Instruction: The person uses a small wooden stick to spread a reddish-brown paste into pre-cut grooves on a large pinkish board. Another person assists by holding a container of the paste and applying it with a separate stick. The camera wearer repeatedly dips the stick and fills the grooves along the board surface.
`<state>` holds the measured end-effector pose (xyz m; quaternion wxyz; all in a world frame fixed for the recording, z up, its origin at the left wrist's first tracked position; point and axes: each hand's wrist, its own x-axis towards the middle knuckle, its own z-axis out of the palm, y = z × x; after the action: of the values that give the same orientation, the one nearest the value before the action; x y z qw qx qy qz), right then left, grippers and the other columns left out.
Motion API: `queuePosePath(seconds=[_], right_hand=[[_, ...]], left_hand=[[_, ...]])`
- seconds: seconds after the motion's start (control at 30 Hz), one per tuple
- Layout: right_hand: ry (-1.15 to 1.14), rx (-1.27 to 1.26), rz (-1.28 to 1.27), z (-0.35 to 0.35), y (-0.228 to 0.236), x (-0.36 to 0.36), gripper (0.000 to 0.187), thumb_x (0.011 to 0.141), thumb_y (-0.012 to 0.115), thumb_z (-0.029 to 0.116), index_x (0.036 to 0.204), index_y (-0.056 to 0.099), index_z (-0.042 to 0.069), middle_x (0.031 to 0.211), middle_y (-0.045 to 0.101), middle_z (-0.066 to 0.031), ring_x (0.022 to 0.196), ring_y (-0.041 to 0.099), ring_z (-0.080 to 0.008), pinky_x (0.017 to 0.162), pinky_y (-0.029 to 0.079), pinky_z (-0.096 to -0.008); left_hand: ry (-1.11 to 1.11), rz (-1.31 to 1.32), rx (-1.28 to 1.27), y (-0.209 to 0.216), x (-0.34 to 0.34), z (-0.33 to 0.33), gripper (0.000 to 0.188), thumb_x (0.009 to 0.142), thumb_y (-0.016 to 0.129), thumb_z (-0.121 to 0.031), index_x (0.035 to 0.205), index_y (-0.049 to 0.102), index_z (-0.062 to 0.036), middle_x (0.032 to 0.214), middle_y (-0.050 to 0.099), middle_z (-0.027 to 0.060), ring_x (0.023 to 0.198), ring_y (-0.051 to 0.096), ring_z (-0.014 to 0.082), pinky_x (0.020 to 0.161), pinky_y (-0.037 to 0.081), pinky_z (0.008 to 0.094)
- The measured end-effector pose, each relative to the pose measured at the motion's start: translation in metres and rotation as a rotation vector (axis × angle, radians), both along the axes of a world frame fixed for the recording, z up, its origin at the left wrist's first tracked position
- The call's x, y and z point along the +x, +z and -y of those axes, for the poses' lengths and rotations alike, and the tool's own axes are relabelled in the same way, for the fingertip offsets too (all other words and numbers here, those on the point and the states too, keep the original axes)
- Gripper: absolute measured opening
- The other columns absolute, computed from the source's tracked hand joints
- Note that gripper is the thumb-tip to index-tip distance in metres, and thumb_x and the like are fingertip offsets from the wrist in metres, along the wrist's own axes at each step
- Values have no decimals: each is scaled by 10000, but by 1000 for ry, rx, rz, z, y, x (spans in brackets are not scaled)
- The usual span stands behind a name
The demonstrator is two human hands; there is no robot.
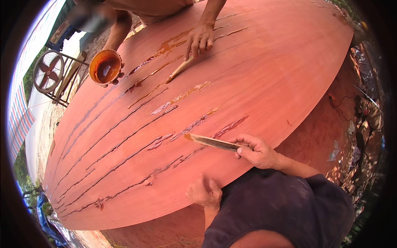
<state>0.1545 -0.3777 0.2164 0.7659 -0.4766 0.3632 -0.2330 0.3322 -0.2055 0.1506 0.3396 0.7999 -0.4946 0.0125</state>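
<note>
A long reddish wooden slab (281,82), pointed at its left end, stretches in front of me. Dark cracks run along it, several smeared with glossy red-brown and amber filler (182,97). My right hand (257,151) grips a flat wooden spatula (213,142) over the near side; its tip is stained amber and points left. Against the slab's near edge rests my left hand (204,191), thumb apart, holding nothing. Across from me, a co-worker's hand (199,39) presses another wooden spatula (180,69) along a crack. That person's other hand holds an orange bowl (105,67) of dark, wet filler.
The co-worker leans over the slab's far edge. A round fan (49,71) on a metal frame stands at the far left, near a striped tarp (20,120). Reddish ground (318,120), a thin cable and scattered debris (364,136) lie to the right.
</note>
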Motion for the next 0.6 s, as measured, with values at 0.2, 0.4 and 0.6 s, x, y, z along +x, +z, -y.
queuePosePath(seconds=[0.2,0.4,0.6], right_hand=[[-178,52,-155,-18,9,-10,307,1052,546,68,1341,598,-25,955,652,-12,905,605,-72,847,506,-266],[-259,67,-112,-22,0,-14,351,1048,585,79,1395,595,25,890,677,-37,614,442,-16,542,360,-185],[-296,-66,-166,9,7,-24,346,1055,577,90,1394,588,23,874,663,-30,580,415,-5,514,340,-180]], left_hand=[[-167,-1205,11,76,35,13,410,1004,670,-360,1182,730,4,982,713,103,947,659,250,860,505,396],[-929,-1658,-63,180,85,78,572,904,727,-451,1156,719,62,1057,701,171,971,668,249,842,524,357],[-1030,-1375,-211,236,59,109,509,890,708,-409,1055,740,72,912,726,175,874,708,250,913,520,362]])
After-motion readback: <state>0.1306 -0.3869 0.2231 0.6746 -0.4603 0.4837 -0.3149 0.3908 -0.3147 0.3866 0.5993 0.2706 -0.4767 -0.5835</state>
